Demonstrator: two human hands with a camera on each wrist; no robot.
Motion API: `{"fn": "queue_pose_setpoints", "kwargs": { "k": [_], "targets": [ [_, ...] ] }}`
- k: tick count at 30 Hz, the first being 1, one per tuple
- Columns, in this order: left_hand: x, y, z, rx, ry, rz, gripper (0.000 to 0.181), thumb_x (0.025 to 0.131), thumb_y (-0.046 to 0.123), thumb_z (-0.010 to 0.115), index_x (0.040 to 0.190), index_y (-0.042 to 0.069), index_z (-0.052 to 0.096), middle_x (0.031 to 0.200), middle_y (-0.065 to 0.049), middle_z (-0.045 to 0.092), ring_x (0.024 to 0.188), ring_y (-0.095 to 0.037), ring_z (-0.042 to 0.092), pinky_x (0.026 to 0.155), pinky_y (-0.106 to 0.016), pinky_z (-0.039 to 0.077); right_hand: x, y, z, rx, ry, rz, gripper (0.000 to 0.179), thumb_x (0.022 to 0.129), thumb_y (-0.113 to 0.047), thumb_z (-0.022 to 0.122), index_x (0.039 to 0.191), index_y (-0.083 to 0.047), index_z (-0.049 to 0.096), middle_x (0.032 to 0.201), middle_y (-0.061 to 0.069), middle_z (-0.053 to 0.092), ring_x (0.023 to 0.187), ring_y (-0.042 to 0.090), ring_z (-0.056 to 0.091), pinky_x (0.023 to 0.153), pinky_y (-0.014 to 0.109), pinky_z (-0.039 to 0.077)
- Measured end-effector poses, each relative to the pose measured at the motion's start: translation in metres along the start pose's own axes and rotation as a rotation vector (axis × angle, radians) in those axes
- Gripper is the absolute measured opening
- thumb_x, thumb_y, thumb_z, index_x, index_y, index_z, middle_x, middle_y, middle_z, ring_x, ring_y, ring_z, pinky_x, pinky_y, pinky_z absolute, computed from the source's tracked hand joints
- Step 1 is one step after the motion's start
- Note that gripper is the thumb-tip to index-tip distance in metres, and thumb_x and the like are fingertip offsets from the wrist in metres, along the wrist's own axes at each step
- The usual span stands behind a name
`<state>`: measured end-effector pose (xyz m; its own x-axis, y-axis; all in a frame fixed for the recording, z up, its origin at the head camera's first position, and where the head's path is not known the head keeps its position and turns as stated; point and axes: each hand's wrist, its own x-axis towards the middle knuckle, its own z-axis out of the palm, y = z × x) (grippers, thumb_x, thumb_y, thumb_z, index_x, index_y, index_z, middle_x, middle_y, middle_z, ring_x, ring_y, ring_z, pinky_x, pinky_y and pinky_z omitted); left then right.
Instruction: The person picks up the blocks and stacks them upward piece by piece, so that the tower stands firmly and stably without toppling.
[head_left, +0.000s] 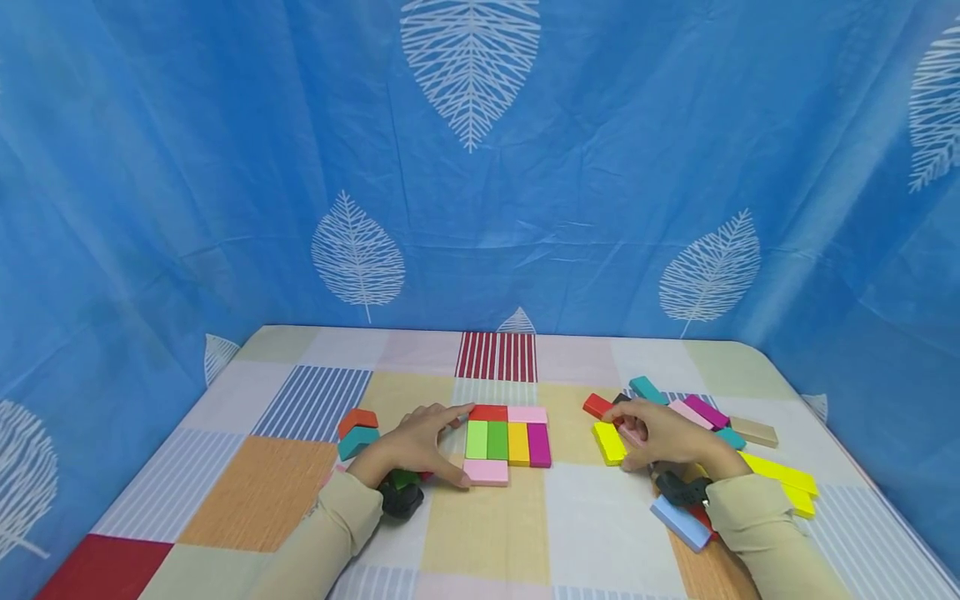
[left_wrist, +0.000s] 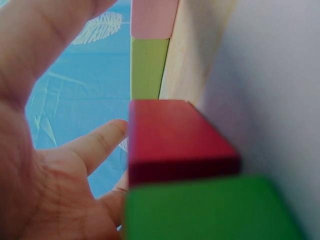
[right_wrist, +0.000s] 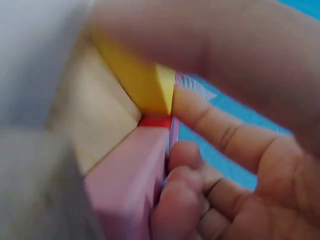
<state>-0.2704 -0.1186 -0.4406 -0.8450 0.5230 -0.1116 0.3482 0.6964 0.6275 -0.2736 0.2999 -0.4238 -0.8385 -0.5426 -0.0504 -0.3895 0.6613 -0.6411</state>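
Note:
My left hand point(head_left: 420, 442) spans the left side of a flat block arrangement. Its index finger reaches the red block point(head_left: 489, 412), its thumb the front pink block point(head_left: 486, 472). Between these lie light green point(head_left: 477, 439), green point(head_left: 497, 439), orange point(head_left: 517, 443) and purple point(head_left: 538, 445) blocks; another pink block point(head_left: 527, 414) sits behind. My right hand point(head_left: 667, 433) pinches a yellow block point(head_left: 608, 443) lying on the table, index finger at its far end, thumb at the near end. The other fingers curl beside a pink block point(right_wrist: 132, 175). The right thumb is blurred in its wrist view.
Loose blocks surround the right hand: teal point(head_left: 648, 389), red point(head_left: 597, 406), purple point(head_left: 707, 411), tan point(head_left: 754, 432), light blue point(head_left: 681, 522) and yellow point(head_left: 780, 475). Orange point(head_left: 357, 421) and teal point(head_left: 358, 442) blocks stand left of the left hand. A blue curtain point(head_left: 480, 233) hangs behind the table.

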Motion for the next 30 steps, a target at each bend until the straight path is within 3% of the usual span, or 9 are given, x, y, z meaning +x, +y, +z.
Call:
{"fn": "queue_pose_setpoints", "kwargs": {
  "k": [5, 11, 17, 24, 30],
  "targets": [
    [0.000, -0.001, 0.000, -0.009, 0.002, -0.020, 0.110, 0.072, 0.040, 0.097, 0.165, 0.014, 0.045, 0.123, 0.001, 0.056, 0.121, -0.027, 0.047, 0.107, -0.057, 0.039, 0.003, -0.007, 0.007, -0.089, 0.050, 0.043, 0.059, 0.074, -0.030, 0.101, 0.116, -0.008, 0.067, 0.099, 0.000, 0.056, 0.094, 0.022, 0.052, 0.072, 0.030, 0.050],
    [0.001, -0.001, 0.000, -0.003, -0.002, -0.015, 0.110, 0.072, 0.040, 0.097, 0.165, 0.014, 0.045, 0.122, 0.001, 0.056, 0.116, -0.023, 0.046, 0.102, -0.051, 0.040, 0.001, -0.004, 0.004, -0.028, 0.007, -0.043, 0.056, 0.079, -0.013, 0.092, 0.132, -0.008, 0.072, 0.102, 0.002, 0.056, 0.092, 0.021, 0.052, 0.067, 0.027, 0.051],
    [0.001, -0.001, 0.000, -0.002, -0.001, -0.007, 0.110, 0.071, 0.041, 0.097, 0.165, 0.014, 0.046, 0.120, 0.003, 0.056, 0.112, -0.022, 0.045, 0.098, -0.047, 0.039, 0.000, -0.009, 0.004, -0.031, 0.010, -0.045, 0.031, 0.086, -0.010, 0.089, 0.115, -0.012, 0.077, 0.095, -0.001, 0.056, 0.086, 0.016, 0.051, 0.067, 0.024, 0.048],
    [0.001, -0.001, 0.000, -0.002, -0.001, -0.009, 0.111, 0.072, 0.044, 0.097, 0.166, 0.016, 0.045, 0.121, 0.001, 0.057, 0.114, -0.024, 0.045, 0.096, -0.046, 0.040, 0.000, -0.032, 0.005, -0.058, -0.052, -0.020, 0.029, 0.083, -0.014, 0.094, 0.103, -0.013, 0.074, 0.085, -0.006, 0.058, 0.077, 0.012, 0.054, 0.067, 0.024, 0.051],
    [0.001, 0.000, 0.000, -0.003, -0.006, -0.012, 0.110, 0.072, 0.042, 0.096, 0.165, 0.017, 0.045, 0.119, 0.001, 0.057, 0.112, -0.023, 0.045, 0.093, -0.044, 0.040, 0.001, -0.046, 0.016, -0.008, -0.132, -0.034, 0.027, 0.083, -0.011, 0.094, 0.099, -0.014, 0.073, 0.080, -0.009, 0.060, 0.072, 0.009, 0.055, 0.066, 0.024, 0.053]
  ]
}}
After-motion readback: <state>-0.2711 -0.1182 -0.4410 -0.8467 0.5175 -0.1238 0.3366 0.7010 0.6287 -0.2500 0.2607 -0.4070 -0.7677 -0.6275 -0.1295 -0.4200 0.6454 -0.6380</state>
